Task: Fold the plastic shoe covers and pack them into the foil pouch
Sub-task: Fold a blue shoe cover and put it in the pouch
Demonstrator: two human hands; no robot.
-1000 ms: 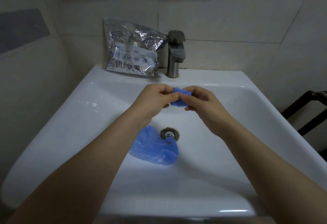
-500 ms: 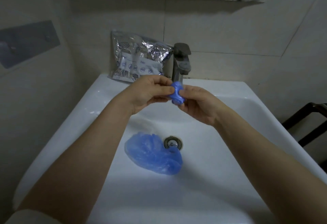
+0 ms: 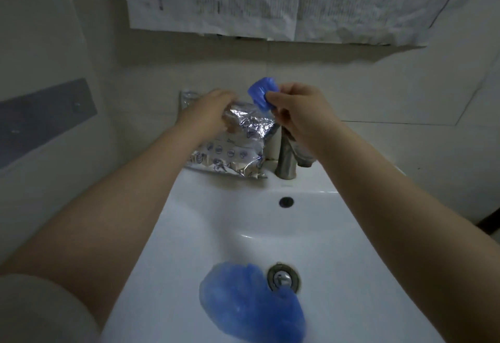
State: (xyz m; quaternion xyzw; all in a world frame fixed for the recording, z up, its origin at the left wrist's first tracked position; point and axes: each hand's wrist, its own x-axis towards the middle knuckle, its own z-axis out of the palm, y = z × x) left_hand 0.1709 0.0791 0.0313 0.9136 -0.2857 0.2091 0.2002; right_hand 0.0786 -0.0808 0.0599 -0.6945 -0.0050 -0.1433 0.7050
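Observation:
A silver foil pouch (image 3: 232, 150) with blue printed icons leans against the wall on the back left of the sink, beside the tap. My left hand (image 3: 208, 111) grips its crumpled top edge. My right hand (image 3: 296, 111) pinches a small folded blue shoe cover (image 3: 262, 95) just above and right of the pouch's top. A second blue shoe cover (image 3: 251, 304), loose and unfolded, lies in the basin left of the drain.
The white sink (image 3: 189, 234) fills the lower view, with a metal drain plug (image 3: 282, 279) and an overflow hole (image 3: 286, 202). A steel tap (image 3: 286, 158) stands right of the pouch. Printed paper sheets (image 3: 270, 4) hang on the tiled wall above.
Both hands have risen from over the basin toward the wall. My left hand let go of the folded cover and took the pouch's top; my right hand carried the cover up beside it.

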